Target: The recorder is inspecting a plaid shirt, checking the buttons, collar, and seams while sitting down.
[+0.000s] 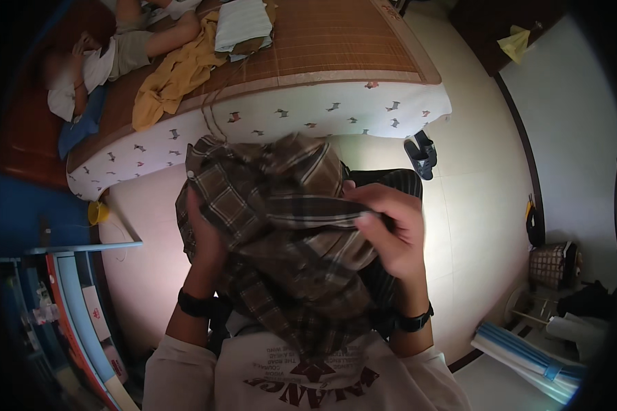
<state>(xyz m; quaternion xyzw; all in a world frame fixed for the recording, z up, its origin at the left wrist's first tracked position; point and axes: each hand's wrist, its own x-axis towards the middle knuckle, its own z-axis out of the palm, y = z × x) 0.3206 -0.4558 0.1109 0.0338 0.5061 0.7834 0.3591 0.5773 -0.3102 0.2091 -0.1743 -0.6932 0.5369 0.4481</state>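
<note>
A brown and black plaid shirt [301,240] lies bunched over my lap. My right hand [394,229] is closed on a dark striped band of it, thumb on top, lifting that strip at the right side. At the left edge of the cloth, my left hand [207,236] grips a fold near a small pale button; it is slightly blurred, and most of its fingers are hidden by the fabric. Each of my wrists wears a black band.
Ahead stands a bed [329,41] with a brown woven mat, a yellow cloth [175,82] and folded clothes [243,27]. A person [127,55] lies at its left. Dark shoes [421,154] sit by its right corner. Blue shelves [68,301] stand left, a checked bag [552,265] right.
</note>
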